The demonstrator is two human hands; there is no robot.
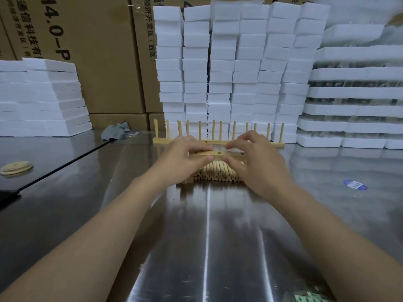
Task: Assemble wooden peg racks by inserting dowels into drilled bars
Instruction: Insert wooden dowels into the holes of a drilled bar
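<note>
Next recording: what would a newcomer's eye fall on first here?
At centre, the left hand and right hand hold a drilled wooden bar over a pile of dowels on the shiny metal table. Just behind stands a finished rack with upright pegs, backed by a tall wall of white foam blocks.

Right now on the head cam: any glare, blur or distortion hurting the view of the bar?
Head view: glare streaks run down the steel table; foam stacks bow from wide-angle distortion and smear at top right; the drilled bar held by left hand and right hand is slightly soft, holes readable.
</note>
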